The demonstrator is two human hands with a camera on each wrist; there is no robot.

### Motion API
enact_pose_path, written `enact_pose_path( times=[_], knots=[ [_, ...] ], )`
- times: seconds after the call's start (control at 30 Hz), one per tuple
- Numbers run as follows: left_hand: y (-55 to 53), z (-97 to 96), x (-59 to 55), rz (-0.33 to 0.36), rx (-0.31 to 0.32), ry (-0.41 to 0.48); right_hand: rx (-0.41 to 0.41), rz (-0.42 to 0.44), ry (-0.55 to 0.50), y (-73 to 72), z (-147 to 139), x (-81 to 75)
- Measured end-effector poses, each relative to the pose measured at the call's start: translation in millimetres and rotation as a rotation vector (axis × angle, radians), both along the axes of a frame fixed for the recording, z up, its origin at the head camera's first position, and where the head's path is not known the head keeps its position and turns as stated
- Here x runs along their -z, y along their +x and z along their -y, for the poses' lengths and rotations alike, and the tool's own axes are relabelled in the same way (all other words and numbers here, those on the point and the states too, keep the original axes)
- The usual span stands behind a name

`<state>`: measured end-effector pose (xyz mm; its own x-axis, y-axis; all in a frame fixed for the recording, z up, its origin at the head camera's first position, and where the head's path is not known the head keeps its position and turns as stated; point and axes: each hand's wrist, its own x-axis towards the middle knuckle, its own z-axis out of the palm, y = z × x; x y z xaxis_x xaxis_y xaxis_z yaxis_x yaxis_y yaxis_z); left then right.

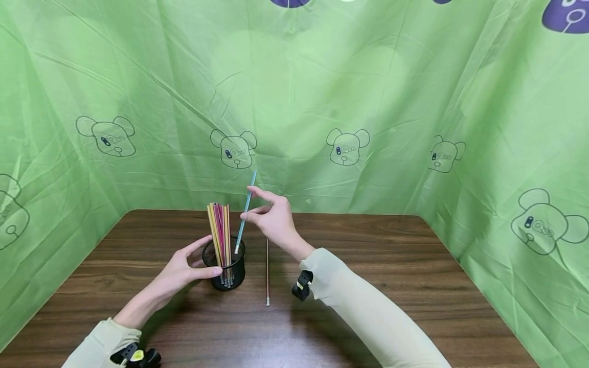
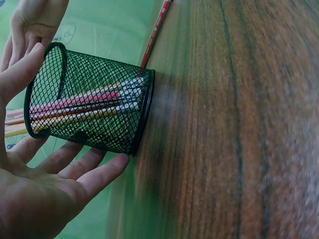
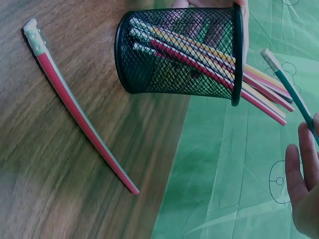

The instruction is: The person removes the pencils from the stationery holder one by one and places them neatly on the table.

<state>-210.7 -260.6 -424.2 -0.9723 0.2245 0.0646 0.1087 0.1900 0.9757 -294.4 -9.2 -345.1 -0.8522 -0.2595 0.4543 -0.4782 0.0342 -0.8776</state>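
A blue pencil (image 1: 247, 205) is pinched by the right hand (image 1: 274, 219), eraser end down, at the mouth of a black mesh cup (image 1: 233, 278) gripped by the left hand (image 1: 179, 267). Small lettering (image 1: 239, 152) is printed on the green cloth (image 1: 294, 92), but cannot be reliably read.

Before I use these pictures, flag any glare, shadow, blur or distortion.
Head view: pale glare on the near tabletop, soft shadow beside the right sleeve; left wrist view: tabletop grain blurred; right wrist view: the loose pencil looks bowed, probably lens distortion.

A curtained booth, with green bear-print cloth (image 1: 294, 97) hung round three sides of a wood-grain table (image 1: 391, 245).
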Motion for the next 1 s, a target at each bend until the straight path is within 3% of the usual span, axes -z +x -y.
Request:
enact_pose_path(
  times=[0.5, 1.0],
  knots=[
    [0.3, 0.0, 0.1, 0.005, -0.007, -0.006, -0.019, 0.043, -0.01, -5.3, -25.5, 3.7],
    [0.8, 0.7, -0.3, -0.002, -0.005, -0.014, 0.009, 0.112, 0.099, -1.1, -59.1, 21.5]
  ],
)
